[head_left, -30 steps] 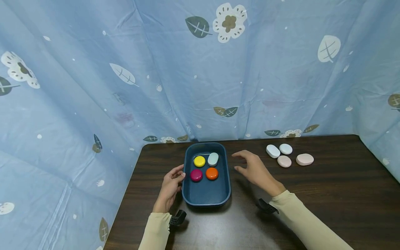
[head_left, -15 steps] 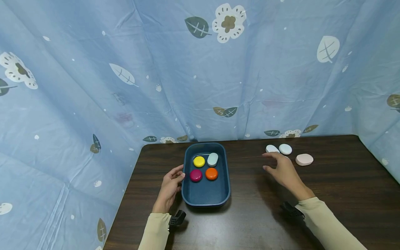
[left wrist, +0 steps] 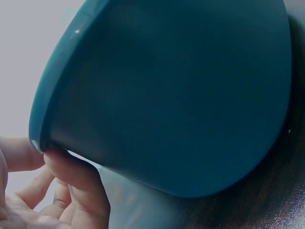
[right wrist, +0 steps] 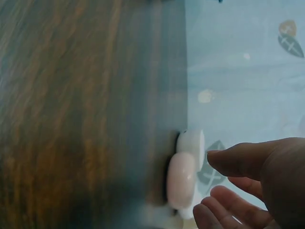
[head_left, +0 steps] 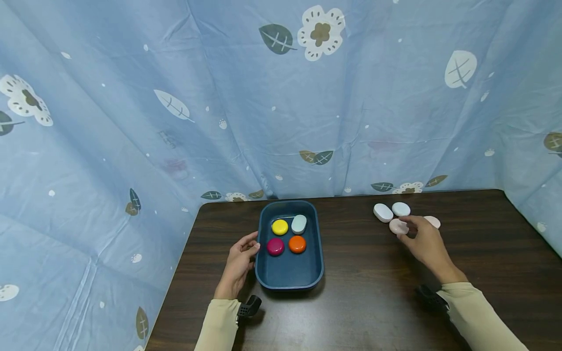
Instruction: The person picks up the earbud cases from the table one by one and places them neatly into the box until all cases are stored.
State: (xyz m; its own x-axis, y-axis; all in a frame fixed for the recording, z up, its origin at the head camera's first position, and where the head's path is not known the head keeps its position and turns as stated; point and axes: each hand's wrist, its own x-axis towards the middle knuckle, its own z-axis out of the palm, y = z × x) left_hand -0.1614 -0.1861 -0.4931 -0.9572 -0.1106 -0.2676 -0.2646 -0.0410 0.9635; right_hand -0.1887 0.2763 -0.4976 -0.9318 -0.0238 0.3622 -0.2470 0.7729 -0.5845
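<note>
The dark blue tray (head_left: 289,273) stands on the table left of centre. My left hand (head_left: 237,265) pinches its left rim between thumb and fingers, seen closer in the left wrist view with the tray wall (left wrist: 167,95). Inside lie a yellow disc (head_left: 280,227), a pale mint oval (head_left: 299,224), a magenta disc (head_left: 275,246) and an orange disc (head_left: 297,244), smooth like small soaps. My right hand (head_left: 428,246) reaches over a pale pink round piece (head_left: 397,226), thumb and fingers spread beside it. The right wrist view shows fingertips apart from this pink piece (right wrist: 181,180).
Two white pieces, an oval (head_left: 383,213) and a round one (head_left: 401,209), lie just behind the pink piece. A pale pink oval (head_left: 432,222) is partly hidden behind my right hand. A blue patterned curtain (head_left: 281,107) hangs along the far table edge.
My right hand has moved right, from beside the tray to the pale pink round piece. The left hand and the tray have stayed in place.
</note>
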